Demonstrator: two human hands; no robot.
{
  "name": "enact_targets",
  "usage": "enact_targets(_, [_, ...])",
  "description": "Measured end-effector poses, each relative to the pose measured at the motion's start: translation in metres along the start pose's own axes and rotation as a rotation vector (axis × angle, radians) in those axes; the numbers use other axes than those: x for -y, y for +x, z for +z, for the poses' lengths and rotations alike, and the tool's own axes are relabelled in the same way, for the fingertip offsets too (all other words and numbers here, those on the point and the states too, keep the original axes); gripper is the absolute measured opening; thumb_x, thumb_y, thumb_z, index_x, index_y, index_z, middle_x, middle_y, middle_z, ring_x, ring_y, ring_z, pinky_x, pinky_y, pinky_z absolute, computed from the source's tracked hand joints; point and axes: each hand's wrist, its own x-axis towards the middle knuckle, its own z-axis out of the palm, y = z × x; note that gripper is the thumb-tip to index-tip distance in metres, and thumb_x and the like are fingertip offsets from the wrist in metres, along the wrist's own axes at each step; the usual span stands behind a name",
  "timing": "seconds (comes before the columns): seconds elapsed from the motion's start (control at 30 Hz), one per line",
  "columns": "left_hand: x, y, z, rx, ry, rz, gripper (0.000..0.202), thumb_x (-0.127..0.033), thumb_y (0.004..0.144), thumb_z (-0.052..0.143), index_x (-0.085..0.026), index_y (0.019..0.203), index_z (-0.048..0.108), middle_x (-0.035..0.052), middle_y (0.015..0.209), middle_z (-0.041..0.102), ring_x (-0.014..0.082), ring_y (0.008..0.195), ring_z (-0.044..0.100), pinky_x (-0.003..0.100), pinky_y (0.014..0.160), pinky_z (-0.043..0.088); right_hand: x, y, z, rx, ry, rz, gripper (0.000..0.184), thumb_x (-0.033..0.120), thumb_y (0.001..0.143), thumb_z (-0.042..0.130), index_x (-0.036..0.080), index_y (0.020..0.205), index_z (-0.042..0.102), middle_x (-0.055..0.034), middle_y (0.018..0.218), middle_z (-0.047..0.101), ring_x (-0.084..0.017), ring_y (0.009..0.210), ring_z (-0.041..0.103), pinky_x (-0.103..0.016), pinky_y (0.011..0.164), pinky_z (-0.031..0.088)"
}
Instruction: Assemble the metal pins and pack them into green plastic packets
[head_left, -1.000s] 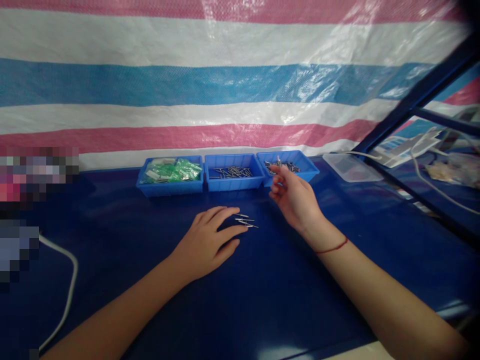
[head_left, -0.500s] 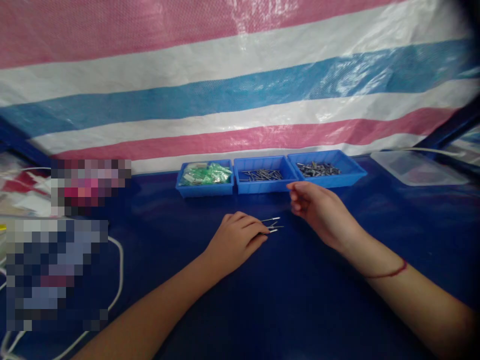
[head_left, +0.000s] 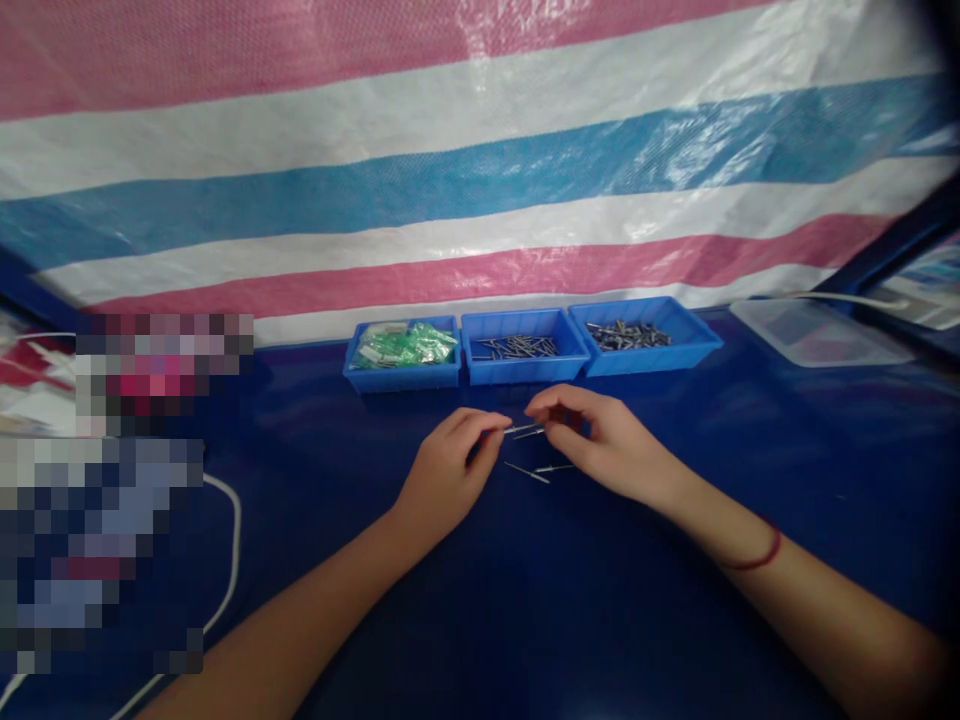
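My left hand (head_left: 454, 465) pinches a slim silver blind rivet (head_left: 519, 429) between thumb and fingertips, with its free end pointing right. Facing it is my right hand (head_left: 600, 435), its fingers curled closed at that end; what they hold, if anything, is hidden. Just under the pinched rivet, a second rivet (head_left: 528, 434) shows partly and runs toward the right thumb. Nearer to me, one loose rivet (head_left: 528, 472) lies slanted on the dark blue table (head_left: 480, 610). Another loose rivet (head_left: 553, 468) lies beside it, partly below the right hand.
Three blue bins stand in a row behind the hands: a left bin (head_left: 405, 379) with green-and-clear packets, a middle bin (head_left: 525, 372) and a right bin (head_left: 660, 358) with metal pieces. A clear plastic lid (head_left: 821, 335) lies far right. A white cable (head_left: 238, 545) curves at left.
My right hand has come down and left from in front of the bins to meet the left hand. My left hand has lifted slightly, pinching a rivet, leaving loose rivets on the table.
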Motion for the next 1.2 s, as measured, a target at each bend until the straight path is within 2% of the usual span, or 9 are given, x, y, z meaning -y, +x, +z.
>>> enact_targets(0.07, [-0.001, 0.001, -0.001, -0.064, -0.064, -0.05, 0.016, -0.021, 0.092, 0.051, -0.02, 0.101, 0.063, 0.0044, 0.098, 0.068, 0.0159, 0.088, 0.064, 0.028, 0.079, 0.05, 0.003, -0.002, 0.003, 0.002, -0.028, -0.053, 0.021, 0.014, 0.075, 0.057, 0.02, 0.093, 0.066, -0.0016, 0.081, 0.067, -0.014, 0.068, 0.059, -0.028, 0.064, 0.047])
enact_targets(0.13, [-0.003, 0.001, -0.001, -0.096, -0.112, -0.08, 0.015, -0.022, 0.092, 0.052, -0.02, 0.101, 0.063, 0.0039, 0.097, 0.068, 0.0156, 0.086, 0.064, 0.028, 0.077, 0.05, 0.007, -0.003, 0.005, -0.005, -0.006, -0.079, 0.016, 0.019, 0.078, 0.059, 0.02, 0.093, 0.066, -0.0025, 0.082, 0.068, -0.014, 0.068, 0.059, -0.028, 0.063, 0.047])
enact_targets(0.27, [-0.007, 0.0, 0.0, -0.082, -0.177, -0.098, 0.015, -0.022, 0.091, 0.053, -0.02, 0.102, 0.063, 0.0042, 0.099, 0.069, 0.0156, 0.088, 0.064, 0.027, 0.077, 0.051, 0.012, -0.004, 0.008, -0.013, 0.125, -0.031, 0.016, 0.033, 0.085, 0.059, 0.019, 0.086, 0.066, -0.0044, 0.084, 0.069, -0.016, 0.072, 0.061, -0.029, 0.063, 0.048])
enact_targets(0.37, [-0.007, 0.0, 0.0, -0.067, -0.201, -0.102, 0.014, -0.022, 0.092, 0.052, -0.02, 0.101, 0.063, 0.0041, 0.099, 0.068, 0.0152, 0.089, 0.064, 0.027, 0.078, 0.05, 0.014, -0.006, 0.01, -0.03, 0.213, 0.006, 0.017, 0.036, 0.085, 0.061, 0.019, 0.085, 0.066, -0.0045, 0.084, 0.069, -0.017, 0.074, 0.062, -0.03, 0.065, 0.049])
enact_targets(0.47, [-0.005, 0.0, 0.0, -0.049, -0.211, -0.092, 0.014, -0.022, 0.092, 0.052, -0.02, 0.1, 0.063, 0.004, 0.097, 0.068, 0.0154, 0.087, 0.064, 0.028, 0.077, 0.05, 0.016, -0.007, 0.012, -0.066, 0.233, 0.004, 0.017, 0.036, 0.085, 0.061, 0.02, 0.083, 0.065, -0.0047, 0.082, 0.068, -0.017, 0.073, 0.062, -0.03, 0.064, 0.049])
enact_targets(0.7, [-0.007, 0.0, 0.0, -0.001, -0.239, -0.081, 0.016, -0.023, 0.091, 0.053, -0.02, 0.103, 0.063, 0.0047, 0.097, 0.067, 0.0156, 0.085, 0.064, 0.028, 0.076, 0.05, 0.018, -0.01, 0.01, -0.093, 0.107, -0.102, 0.015, 0.033, 0.087, 0.059, 0.02, 0.083, 0.065, -0.005, 0.082, 0.067, -0.017, 0.075, 0.061, -0.031, 0.067, 0.049])
enact_targets(0.8, [-0.009, 0.002, -0.002, 0.01, -0.25, -0.077, 0.012, -0.024, 0.089, 0.055, -0.019, 0.096, 0.063, 0.0048, 0.094, 0.066, 0.015, 0.082, 0.062, 0.027, 0.072, 0.05, 0.019, -0.011, 0.01, -0.068, 0.093, -0.148, 0.012, 0.031, 0.088, 0.058, 0.021, 0.086, 0.065, -0.0054, 0.083, 0.066, -0.018, 0.075, 0.061, -0.032, 0.067, 0.049])
enact_targets(0.9, [-0.009, 0.002, -0.002, -0.002, -0.24, -0.07, 0.009, -0.024, 0.089, 0.055, -0.019, 0.09, 0.063, 0.0041, 0.091, 0.065, 0.0145, 0.08, 0.061, 0.026, 0.072, 0.049, 0.02, -0.011, 0.01, -0.055, 0.088, -0.173, 0.01, 0.028, 0.088, 0.058, 0.021, 0.088, 0.065, -0.0054, 0.083, 0.065, -0.017, 0.074, 0.06, -0.031, 0.066, 0.048])
enact_targets(1.2, [-0.008, 0.002, -0.001, -0.076, -0.218, -0.059, 0.006, -0.021, 0.088, 0.057, -0.019, 0.093, 0.06, 0.0023, 0.09, 0.062, 0.0141, 0.081, 0.06, 0.026, 0.072, 0.048, 0.015, -0.01, 0.011, -0.077, 0.003, -0.166, 0.006, 0.023, 0.085, 0.06, 0.022, 0.085, 0.066, -0.004, 0.082, 0.063, -0.014, 0.067, 0.057, -0.028, 0.056, 0.045])
